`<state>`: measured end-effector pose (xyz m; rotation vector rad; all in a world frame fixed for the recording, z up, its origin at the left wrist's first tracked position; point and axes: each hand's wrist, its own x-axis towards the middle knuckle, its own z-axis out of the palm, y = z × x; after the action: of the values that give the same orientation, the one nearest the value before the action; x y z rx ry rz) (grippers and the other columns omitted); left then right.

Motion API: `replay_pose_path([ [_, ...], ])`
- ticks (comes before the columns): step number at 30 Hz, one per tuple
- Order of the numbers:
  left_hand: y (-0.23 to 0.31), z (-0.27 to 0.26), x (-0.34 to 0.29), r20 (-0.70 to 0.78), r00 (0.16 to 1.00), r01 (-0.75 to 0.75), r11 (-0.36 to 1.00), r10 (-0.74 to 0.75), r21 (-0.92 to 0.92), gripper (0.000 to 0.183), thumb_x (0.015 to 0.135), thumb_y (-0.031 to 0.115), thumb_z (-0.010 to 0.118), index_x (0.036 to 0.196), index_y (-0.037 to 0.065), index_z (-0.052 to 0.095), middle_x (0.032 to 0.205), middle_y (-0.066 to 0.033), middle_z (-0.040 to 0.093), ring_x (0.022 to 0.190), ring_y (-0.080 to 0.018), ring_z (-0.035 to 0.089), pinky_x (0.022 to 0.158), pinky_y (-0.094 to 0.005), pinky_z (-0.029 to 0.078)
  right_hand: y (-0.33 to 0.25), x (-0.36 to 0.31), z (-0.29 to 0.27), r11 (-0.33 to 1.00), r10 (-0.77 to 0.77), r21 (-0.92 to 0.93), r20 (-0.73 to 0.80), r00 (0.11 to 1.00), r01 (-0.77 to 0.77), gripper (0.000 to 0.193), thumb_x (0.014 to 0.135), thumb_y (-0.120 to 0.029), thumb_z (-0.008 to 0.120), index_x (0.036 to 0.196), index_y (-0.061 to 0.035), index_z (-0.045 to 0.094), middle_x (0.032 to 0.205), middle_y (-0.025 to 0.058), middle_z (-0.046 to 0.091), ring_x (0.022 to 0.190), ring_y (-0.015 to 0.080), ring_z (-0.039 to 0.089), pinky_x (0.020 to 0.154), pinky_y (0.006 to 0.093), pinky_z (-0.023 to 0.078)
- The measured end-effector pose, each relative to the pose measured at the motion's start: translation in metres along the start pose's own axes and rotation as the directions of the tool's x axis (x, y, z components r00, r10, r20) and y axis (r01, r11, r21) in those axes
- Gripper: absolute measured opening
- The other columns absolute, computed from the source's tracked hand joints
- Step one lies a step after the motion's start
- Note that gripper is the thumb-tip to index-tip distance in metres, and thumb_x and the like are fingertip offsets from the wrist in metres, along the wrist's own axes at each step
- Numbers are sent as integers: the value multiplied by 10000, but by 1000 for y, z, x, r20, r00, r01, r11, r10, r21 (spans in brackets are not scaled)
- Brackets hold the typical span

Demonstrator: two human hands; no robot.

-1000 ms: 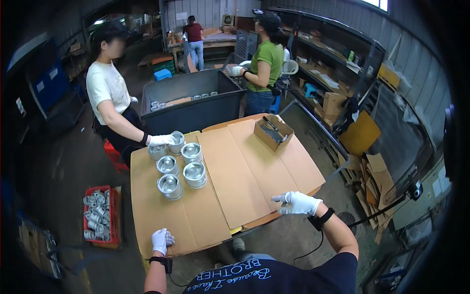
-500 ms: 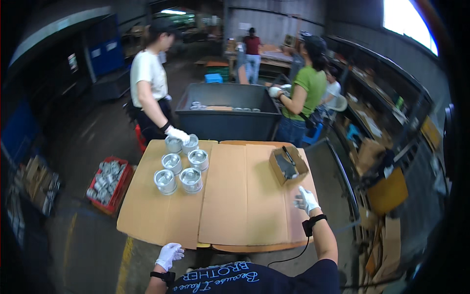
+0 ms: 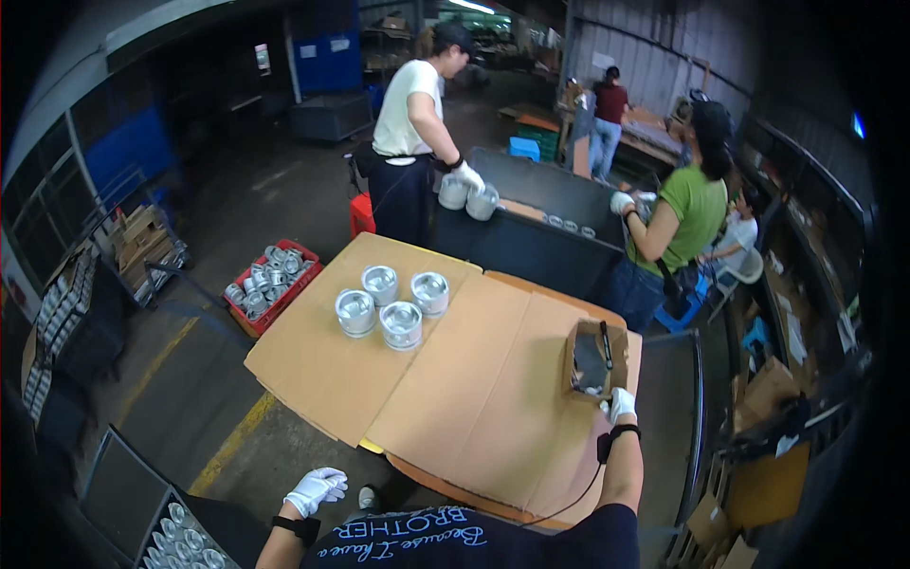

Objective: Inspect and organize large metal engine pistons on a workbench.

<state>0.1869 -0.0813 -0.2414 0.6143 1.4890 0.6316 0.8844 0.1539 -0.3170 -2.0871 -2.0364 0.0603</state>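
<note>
My right hand (image 3: 621, 406), in a white glove, grips the near right corner of a small open cardboard box (image 3: 573, 365). A black pen-like tool (image 3: 606, 345) leans inside the box on something dark grey. My left hand (image 3: 318, 490), also gloved, hangs off the table's near left side, loosely open with nothing visible in it. Several silvery cup-shaped metal parts stand grouped on the table's left half, among them a nearest one (image 3: 401, 328). A co-worker in a white shirt holds two similar metal parts (image 3: 482, 203) at the rim of a large dark bin (image 3: 531, 237).
Flattened cardboard (image 3: 455, 389) covers the table. Beyond its left edge, a red crate (image 3: 305, 283) of metal parts sits on the floor. Another dark bin (image 3: 123, 493) with parts stands at lower left. A person in green (image 3: 684, 209) works beside the large bin; shelving runs along the right.
My view has swung left. My right hand has gone from above the table to the box's corner. The co-worker has lifted two metal parts off the table to the large bin.
</note>
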Motion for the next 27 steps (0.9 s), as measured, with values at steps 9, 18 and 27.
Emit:
replay_pose_path([
  [9, 8, -5, 11, 118, 992, -43, 997, 35, 63, 295, 938, 245, 594, 1165, 58, 587, 973, -73, 665, 796, -155, 644, 710, -280, 529, -181, -99, -34, -28, 363, 727, 647, 671, -686, 144, 835, -139, 544, 804, -5, 588, 610, 117, 590, 457, 210, 564, 408, 316, 452],
  [18, -5, -56, 12, 190, 975, -141, 981, 115, 129, 303, 935, 311, 584, 1124, 76, 611, 949, -14, 616, 790, -116, 589, 663, -242, 474, -416, -131, -45, 227, -13, 683, 715, 699, -694, 170, 879, -169, 599, 911, -3, 615, 661, 75, 592, 501, 154, 564, 459, 278, 460],
  [27, -32, -122, -1, 61, 994, -84, 994, 88, -73, 291, 933, 254, 601, 1156, 66, 594, 958, -45, 632, 757, -124, 603, 672, -258, 499, -610, -59, 45, 197, -296, 684, 724, 623, -702, 238, 907, -173, 561, 1039, 22, 529, 871, 172, 627, 729, 268, 665, 575, 327, 558],
])
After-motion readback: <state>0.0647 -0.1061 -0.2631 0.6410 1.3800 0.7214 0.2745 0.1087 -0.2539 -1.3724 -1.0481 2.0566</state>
